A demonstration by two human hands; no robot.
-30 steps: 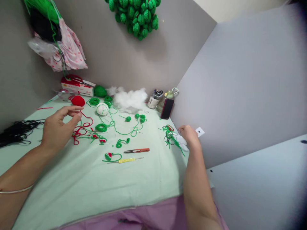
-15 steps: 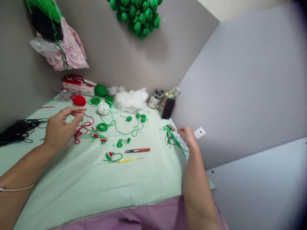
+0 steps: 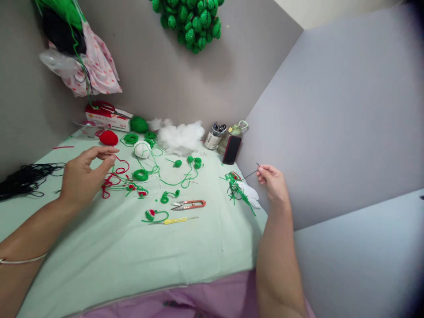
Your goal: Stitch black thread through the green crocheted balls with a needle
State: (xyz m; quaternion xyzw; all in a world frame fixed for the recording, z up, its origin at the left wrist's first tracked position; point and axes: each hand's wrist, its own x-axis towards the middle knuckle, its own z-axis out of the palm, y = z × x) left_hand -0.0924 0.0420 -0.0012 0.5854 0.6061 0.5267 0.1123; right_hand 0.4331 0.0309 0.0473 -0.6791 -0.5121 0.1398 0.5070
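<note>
My right hand [image 3: 273, 181] pinches a black yarn strand [image 3: 251, 175] that stretches up from a heap of green and black yarn scraps [image 3: 236, 189] at the table's right edge. Over the left side, my left hand [image 3: 82, 174] has thumb and forefinger brought together; anything between the tips is too small to make out. Red yarn [image 3: 111, 180] lies loosely curled just beyond it, near a red yarn ball [image 3: 108, 138]. Orange thread snips [image 3: 190, 204], a yellow-handled crochet hook [image 3: 175, 220] and a small red-and-green crocheted piece [image 3: 150, 215] lie mid-table.
White stuffing [image 3: 180, 138] is piled at the back, beside a pen cup [image 3: 213, 139], a bottle [image 3: 236, 128] and a leaning phone [image 3: 232, 150]. Black yarn [image 3: 28, 176] lies far left. Green crocheted pieces [image 3: 192, 24] hang on the wall, and a bag [image 3: 99, 66] hangs left.
My right hand has risen and moved right from the scraps, drawing the black strand up. The snips' handles now appear spread wider. My left hand has barely moved.
</note>
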